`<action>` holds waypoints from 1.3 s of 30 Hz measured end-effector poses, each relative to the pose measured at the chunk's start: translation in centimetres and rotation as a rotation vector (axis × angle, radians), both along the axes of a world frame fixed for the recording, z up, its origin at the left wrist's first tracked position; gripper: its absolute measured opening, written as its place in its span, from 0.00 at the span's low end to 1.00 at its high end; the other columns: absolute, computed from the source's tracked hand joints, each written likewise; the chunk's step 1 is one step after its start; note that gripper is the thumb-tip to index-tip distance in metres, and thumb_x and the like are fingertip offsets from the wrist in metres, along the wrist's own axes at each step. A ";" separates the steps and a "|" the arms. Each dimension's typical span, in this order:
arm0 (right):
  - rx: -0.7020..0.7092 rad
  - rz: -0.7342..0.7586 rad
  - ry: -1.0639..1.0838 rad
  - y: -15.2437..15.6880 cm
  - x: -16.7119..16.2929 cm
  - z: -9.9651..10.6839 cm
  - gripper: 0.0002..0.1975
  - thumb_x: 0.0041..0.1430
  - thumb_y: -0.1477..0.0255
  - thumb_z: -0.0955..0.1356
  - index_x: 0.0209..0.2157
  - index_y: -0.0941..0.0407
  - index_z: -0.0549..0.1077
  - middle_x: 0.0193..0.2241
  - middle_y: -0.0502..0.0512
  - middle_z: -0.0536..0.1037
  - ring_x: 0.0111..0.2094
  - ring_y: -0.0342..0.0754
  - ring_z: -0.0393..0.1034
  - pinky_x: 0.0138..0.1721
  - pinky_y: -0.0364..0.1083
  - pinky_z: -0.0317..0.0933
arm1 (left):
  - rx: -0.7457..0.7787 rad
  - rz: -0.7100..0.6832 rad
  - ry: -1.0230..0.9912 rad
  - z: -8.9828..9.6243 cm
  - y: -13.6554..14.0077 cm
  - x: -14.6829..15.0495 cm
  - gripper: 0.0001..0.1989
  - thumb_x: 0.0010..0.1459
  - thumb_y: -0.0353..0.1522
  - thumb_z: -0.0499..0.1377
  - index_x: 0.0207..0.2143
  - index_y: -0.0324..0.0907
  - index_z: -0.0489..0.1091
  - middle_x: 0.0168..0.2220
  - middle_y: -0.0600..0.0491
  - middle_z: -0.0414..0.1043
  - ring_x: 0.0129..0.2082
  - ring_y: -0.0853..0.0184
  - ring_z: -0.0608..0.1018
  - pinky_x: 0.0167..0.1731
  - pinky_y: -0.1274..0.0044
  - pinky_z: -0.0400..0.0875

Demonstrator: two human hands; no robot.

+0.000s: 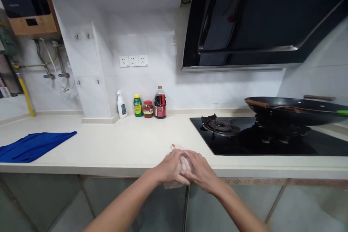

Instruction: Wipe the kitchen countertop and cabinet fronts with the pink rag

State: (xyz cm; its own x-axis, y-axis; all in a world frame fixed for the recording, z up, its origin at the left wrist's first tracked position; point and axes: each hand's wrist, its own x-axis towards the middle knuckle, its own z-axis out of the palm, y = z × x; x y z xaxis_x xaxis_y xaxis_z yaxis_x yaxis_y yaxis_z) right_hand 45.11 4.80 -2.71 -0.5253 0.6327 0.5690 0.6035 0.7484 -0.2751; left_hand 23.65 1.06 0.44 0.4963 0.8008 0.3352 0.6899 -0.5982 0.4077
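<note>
A pale pinkish cloth [185, 164] is bunched up between my two hands at the front edge of the white countertop [119, 148]. My left hand [170, 166] is closed around its left side, and my right hand [199, 168] grips it from the right. One corner of the cloth sticks up beyond my fingers, and another part hangs below my left hand. The fingers of both hands nearly meet over it, so much of the cloth is hidden.
A blue cloth [35, 146] lies at the left. Along the wall stand a spray bottle [122, 106], a green bottle [137, 106], a red-lidded jar [148, 110] and a dark sauce bottle [160, 105]. Right is a gas stove [233, 145] with a wok [293, 110], under a range hood [244, 21].
</note>
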 end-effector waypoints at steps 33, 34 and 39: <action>0.412 -0.404 0.139 6.8 24.2 -7.0 0.23 0.58 0.52 0.64 0.44 0.55 0.73 0.44 0.63 0.76 0.46 0.60 0.69 0.49 0.59 0.62 | 0.255 0.606 0.142 -0.3 0.2 -14.3 0.22 0.64 0.48 0.48 0.35 0.45 0.76 0.41 0.48 0.79 0.45 0.55 0.78 0.48 0.65 0.69; 0.348 -0.473 0.213 6.7 24.3 -6.3 0.21 0.57 0.53 0.64 0.42 0.54 0.74 0.40 0.61 0.77 0.43 0.59 0.70 0.47 0.57 0.63 | 0.252 0.610 0.142 -0.2 0.2 -14.3 0.22 0.64 0.47 0.48 0.35 0.45 0.76 0.41 0.48 0.79 0.45 0.55 0.78 0.48 0.65 0.69; 0.057 -0.870 0.620 7.3 23.2 -1.0 0.25 0.54 0.51 0.65 0.48 0.51 0.73 0.42 0.56 0.78 0.40 0.56 0.72 0.42 0.51 0.65 | 0.259 0.627 0.139 -0.3 0.1 -14.0 0.21 0.64 0.46 0.47 0.35 0.45 0.76 0.40 0.48 0.79 0.44 0.56 0.78 0.48 0.65 0.69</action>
State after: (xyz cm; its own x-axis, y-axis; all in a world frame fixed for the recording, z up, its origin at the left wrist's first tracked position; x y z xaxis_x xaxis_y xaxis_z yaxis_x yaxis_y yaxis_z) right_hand 68.30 12.12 -3.71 0.4847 0.6146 0.6223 0.7033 0.1492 -0.6951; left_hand 9.61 1.18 0.10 0.0180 0.8535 0.5207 0.9728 -0.1353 0.1881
